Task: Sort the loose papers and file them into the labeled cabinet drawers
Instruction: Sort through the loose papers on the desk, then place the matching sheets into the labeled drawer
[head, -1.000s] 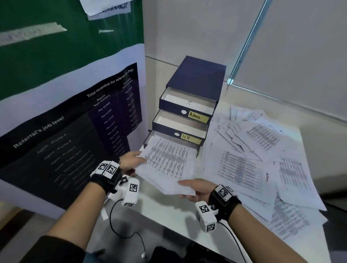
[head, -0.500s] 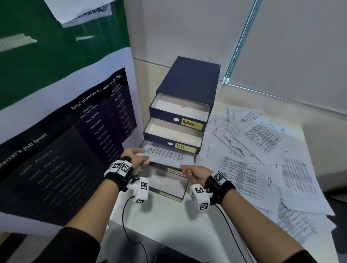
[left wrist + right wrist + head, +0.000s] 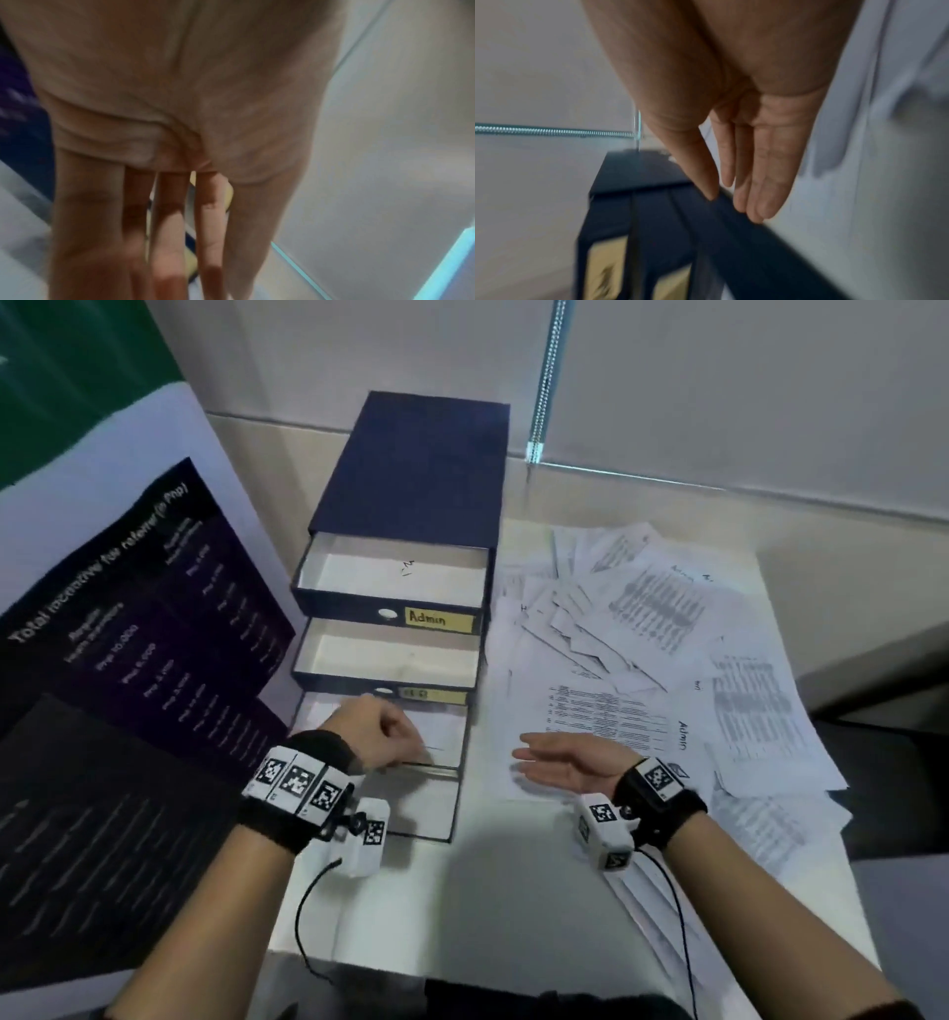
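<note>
A navy cabinet [image 3: 411, 469] stands on the table with all three drawers pulled out. The top drawer is labelled Admin [image 3: 439, 618]; the middle label [image 3: 431, 694] is blurred. The filed sheets [image 3: 444, 737] lie in the bottom drawer [image 3: 454, 814]. My left hand [image 3: 380, 737] rests on those sheets, and the left wrist view shows its fingers [image 3: 167, 243] straight. To the right of the drawer my right hand [image 3: 565, 760] hovers open and holds nothing, fingers [image 3: 762, 182] straight beside the cabinet [image 3: 654, 223]. Loose printed papers [image 3: 642, 618] cover the table to the right.
A large dark poster [image 3: 128, 660] leans close on the left of the cabinet. A blind chain [image 3: 544, 377] hangs at the back wall. Bare white table [image 3: 488, 906] lies in front of the drawers. Cables [image 3: 308, 916] trail from the wrist cameras.
Both hands lowered the sheaf of papers into the bottom drawer. The right hand then let go and moved off to the right, while the left hand stayed on the sheets.
</note>
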`<state>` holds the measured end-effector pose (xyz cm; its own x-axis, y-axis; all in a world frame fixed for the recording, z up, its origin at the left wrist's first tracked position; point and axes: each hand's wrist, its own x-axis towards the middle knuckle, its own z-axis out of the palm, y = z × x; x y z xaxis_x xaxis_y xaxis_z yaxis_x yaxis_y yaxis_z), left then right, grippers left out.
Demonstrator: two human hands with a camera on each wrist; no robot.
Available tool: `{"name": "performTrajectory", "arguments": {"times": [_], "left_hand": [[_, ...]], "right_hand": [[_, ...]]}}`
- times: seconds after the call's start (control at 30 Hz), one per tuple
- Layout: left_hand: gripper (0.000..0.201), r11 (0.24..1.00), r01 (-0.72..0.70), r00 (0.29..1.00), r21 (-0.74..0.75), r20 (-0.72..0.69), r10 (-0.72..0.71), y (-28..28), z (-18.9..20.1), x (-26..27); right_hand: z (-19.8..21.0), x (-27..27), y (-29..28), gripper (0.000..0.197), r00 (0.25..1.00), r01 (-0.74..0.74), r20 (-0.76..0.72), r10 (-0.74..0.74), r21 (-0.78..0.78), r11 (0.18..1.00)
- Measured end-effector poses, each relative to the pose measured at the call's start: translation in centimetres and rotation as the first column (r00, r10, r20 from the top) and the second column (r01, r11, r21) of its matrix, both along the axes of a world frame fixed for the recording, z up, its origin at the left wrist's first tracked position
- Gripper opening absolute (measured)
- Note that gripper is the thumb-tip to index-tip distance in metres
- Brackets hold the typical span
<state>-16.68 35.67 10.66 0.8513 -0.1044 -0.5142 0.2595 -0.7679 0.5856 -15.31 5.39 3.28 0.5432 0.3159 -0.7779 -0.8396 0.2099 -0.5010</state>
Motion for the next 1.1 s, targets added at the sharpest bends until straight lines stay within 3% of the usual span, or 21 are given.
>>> {"name": "performTrajectory", "arguments": {"times": [0.03,0.1,0.2,0.33,0.4,0.47,0.5,0.53,0.6,0.63,0.7,0.77,0.87,0.97,1.0,1.1], "left_hand": [[0.006,0.99,0.074,0.997,-0.121,-0.008,-0.076,-2.1,0.8,0.4],[0.011,0.954,0.215,0.976,-0.209,0.079,-0.202,-7.1,1.4,1.7],[0.027,0.895,0.28,0.959,-0.346,0.149,-0.242,-15.8,-0.5,5.3],[0.036,0.903,0.033,0.995,-0.429,0.1,0.011,-25.5,-5.7,14.1],[0.038,0.935,-0.085,0.983,-0.345,0.124,0.135,-28.8,-8.7,18.9],[0.043,0.973,-0.11,0.973,-0.202,0.178,0.147,-30.9,-11.2,23.2],[0.046,0.986,-0.114,0.974,-0.126,0.184,0.136,-31.6,-12.3,25.2],[0.05,0.992,-0.117,0.977,-0.05,0.172,0.124,-32.0,-13.2,27.1],[0.056,0.991,-0.114,0.985,0.074,0.135,0.104,-32.8,-14.8,30.5],[0.057,0.988,-0.105,0.989,0.113,0.113,0.092,-33.2,-15.6,31.8],[0.056,0.984,-0.065,0.995,0.167,0.084,0.052,-34.4,-16.7,33.5],[0.055,0.982,-0.074,0.993,0.175,0.105,0.056,-35.4,-17.6,34.3],[0.048,0.986,-0.126,0.986,0.108,0.124,0.113,-36.6,-18.3,34.2],[0.037,0.986,-0.089,0.994,0.138,0.069,0.08,-37.5,-17.9,33.0],[0.042,0.989,-0.078,0.997,0.128,0.023,0.076,-37.4,-17.5,32.2],[0.065,0.997,-0.081,0.986,0.015,-0.145,0.082,-36.1,-16.4,28.8]], "right_hand": [[-0.5,0.3,-2.3,0.03,0.999,0.037,0.012,-0.036,-0.081,0.996],[-1.0,1.3,-7.0,0.023,0.993,0.113,0.056,-0.104,-0.213,0.971],[-1.3,3.6,-13.6,0.012,0.968,0.244,0.132,-0.213,-0.306,0.92],[-3.6,8.8,-20.2,0.003,0.877,0.48,0.255,-0.408,-0.405,0.778],[-5.6,11.4,-22.4,0.022,0.857,0.512,0.336,-0.391,-0.462,0.724],[-7.4,13.3,-23.7,0.039,0.874,0.46,0.421,-0.24,-0.565,0.684],[-7.9,14.2,-24.0,0.046,0.887,0.388,0.456,-0.073,-0.65,0.653],[-8.8,14.9,-24.3,0.05,0.884,0.276,0.442,0.153,-0.757,0.593],[-10.0,15.9,-24.3,0.047,0.79,0.048,0.271,0.55,-0.921,0.386],[-10.8,16.0,-24.4,0.046,0.752,0.003,0.202,0.627,-0.953,0.303],[-12.3,15.5,-24.6,0.052,0.732,-0.006,0.152,0.664,-0.973,0.23],[-13.4,14.9,-25.0,0.048,0.736,0.018,0.199,0.647,-0.961,0.276],[-13.5,14.9,-25.7,0.011,0.78,0.101,0.352,0.517,-0.887,0.451],[-12.8,15.0,-26.4,0.024,0.833,0.237,0.477,0.281,-0.766,0.598],[-12.3,15.0,-26.5,0.026,0.845,0.312,0.513,0.15,-0.702,0.64],[-11.8,15.5,-26.8,0.068,0.845,0.493,0.477,-0.242,-0.519,0.698]]}}
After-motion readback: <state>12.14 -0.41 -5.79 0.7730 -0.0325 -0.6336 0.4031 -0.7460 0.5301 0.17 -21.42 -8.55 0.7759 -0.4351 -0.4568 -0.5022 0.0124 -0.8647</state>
